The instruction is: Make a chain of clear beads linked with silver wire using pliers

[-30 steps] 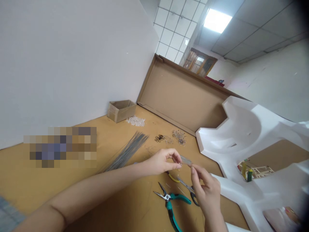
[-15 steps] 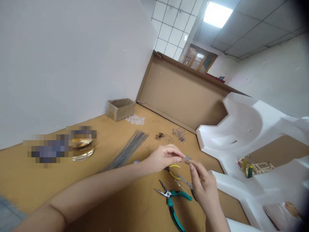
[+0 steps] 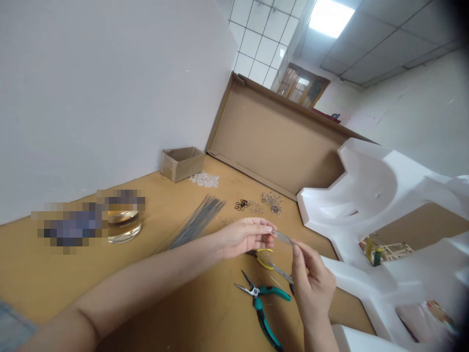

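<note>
Hands (image 3: pixel 249 238) (image 3: pixel 314 281) pinch a thin greyish piece (image 3: pixel 283 237) — green-handled pliers (image 3: pixel 255 293) nearby

Tan tabletop (image 3: pixel 156 199) set with hand tools, grey wires and heaps of small parts.
Teal-handled long-nose pliers (image 3: pixel 255 292) lie with both handles spread. Just beyond them are yellow-handled pliers (image 3: pixel 258 253) and, slightly to their right, scissors (image 3: pixel 281 273), partly hidden. Farther behind the teal pair sit black loops (image 3: pixel 242 206), scattered clear bits (image 3: pixel 255 207) and a heap of metal pieces (image 3: pixel 271 201). Behind it to the left lie a sheaf of grey wires (image 3: pixel 198 220), then a heap of clear pieces (image 3: pixel 205 179) and a small open cardboard box (image 3: pixel 178 168). Well to its left stands a clear glass (image 3: pixel 125 231), its top pixelated; to its right is white molded packing (image 3: pixel 370 171).
</note>
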The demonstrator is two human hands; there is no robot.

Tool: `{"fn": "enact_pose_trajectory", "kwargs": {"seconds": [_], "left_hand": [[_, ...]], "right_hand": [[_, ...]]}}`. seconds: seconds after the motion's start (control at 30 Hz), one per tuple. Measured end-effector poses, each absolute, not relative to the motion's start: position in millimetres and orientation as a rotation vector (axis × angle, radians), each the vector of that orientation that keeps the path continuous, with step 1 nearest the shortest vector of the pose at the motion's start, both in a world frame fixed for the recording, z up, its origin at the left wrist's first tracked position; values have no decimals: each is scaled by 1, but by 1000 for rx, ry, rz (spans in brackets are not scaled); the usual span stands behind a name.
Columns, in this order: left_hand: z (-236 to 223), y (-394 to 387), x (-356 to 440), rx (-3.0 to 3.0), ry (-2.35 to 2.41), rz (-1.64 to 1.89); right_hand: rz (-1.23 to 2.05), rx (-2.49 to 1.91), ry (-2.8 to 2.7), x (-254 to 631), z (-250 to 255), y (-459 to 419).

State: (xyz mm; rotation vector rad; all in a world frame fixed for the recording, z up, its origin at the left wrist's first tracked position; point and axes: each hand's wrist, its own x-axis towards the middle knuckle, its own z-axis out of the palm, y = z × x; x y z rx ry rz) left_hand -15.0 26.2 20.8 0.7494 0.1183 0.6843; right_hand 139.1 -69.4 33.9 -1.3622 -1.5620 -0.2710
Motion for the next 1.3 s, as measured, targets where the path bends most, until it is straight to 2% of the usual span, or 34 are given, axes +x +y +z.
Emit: {"fn": "enact_pose_trajectory", "kwargs": {"seconds": [0.13,0.57,0.87,1.07,1.3], "left_hand": [[21,22,-13,806,125,697],[22,18,-13,912,168,716],[22,17,-13,983,234,796],[23,17,-13,978,177,789],[28,18,-15,950,175,828]], "right_hand": [[-389,-1302,-1604,139,33,-68],[-313,-1335,-1614,138,30,-66],[-571,-1220,-1816,147,34,-65],[-1009,-1093,-1941,162,32,-61],[-977,-998,-1884,165,23,-60]]}}
